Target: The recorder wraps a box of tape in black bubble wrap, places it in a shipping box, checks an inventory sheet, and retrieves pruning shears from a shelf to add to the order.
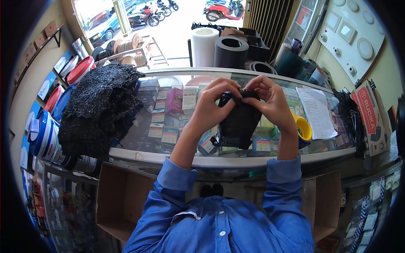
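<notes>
A black plastic-wrapped parcel (239, 123) stands over the glass display counter (139, 128). At its upper left, my left hand (213, 99) grips it with bent fingers and thumb. My right hand (269, 99) pinches the gathered black wrapping at the parcel's top edge, close to the left fingertips. Loose ends of wrapping hang from the parcel's lower corners. Right of my right wrist lies a yellow and blue ring-shaped object (302, 128), partly hidden by the forearm. Beyond it is a sheet of paper (316, 112) bearing handwriting.
A heap of black bubble wrap (98, 104) covers the counter's left end. Small product boxes (171, 134) show through the glass. White (205, 47) and dark (231, 53) sheet rolls stand beyond the counter. Open cardboard boxes (123, 196) (326, 202) flank me below.
</notes>
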The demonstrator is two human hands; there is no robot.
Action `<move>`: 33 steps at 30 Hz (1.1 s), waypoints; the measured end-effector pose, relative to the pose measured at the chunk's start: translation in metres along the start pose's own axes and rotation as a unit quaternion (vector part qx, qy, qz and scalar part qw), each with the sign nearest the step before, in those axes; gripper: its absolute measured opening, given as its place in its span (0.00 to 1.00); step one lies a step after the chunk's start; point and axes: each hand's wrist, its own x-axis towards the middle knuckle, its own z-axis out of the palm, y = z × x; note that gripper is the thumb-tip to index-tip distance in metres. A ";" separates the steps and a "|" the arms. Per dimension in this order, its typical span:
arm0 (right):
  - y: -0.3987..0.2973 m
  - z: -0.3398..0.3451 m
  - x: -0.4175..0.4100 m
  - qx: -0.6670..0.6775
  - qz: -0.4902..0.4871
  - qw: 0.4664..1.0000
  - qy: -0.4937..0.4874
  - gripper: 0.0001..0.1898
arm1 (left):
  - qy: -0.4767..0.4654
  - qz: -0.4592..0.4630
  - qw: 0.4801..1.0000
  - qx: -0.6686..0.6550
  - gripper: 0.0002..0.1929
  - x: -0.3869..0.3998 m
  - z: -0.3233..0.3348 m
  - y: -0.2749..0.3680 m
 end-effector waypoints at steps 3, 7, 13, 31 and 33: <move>0.003 0.002 -0.001 0.004 0.013 1.000 0.007 0.10 | 0.047 -0.091 0.970 -0.218 0.09 -0.004 0.000 0.012; 0.013 -0.001 -0.002 -0.069 -0.096 0.993 0.006 0.11 | -0.057 -0.099 0.993 -0.026 0.11 0.001 -0.009 0.011; 0.000 0.009 -0.007 -0.024 -0.030 0.999 0.036 0.10 | -0.038 -0.035 0.998 -0.020 0.10 -0.008 -0.008 -0.003; -0.006 0.010 -0.011 -0.167 -0.017 0.985 -0.040 0.11 | -0.095 -0.157 0.983 0.011 0.11 -0.010 -0.021 0.008; -0.007 0.011 -0.011 -0.186 -0.011 0.981 -0.044 0.11 | -0.077 -0.098 0.992 0.030 0.11 -0.014 -0.020 0.005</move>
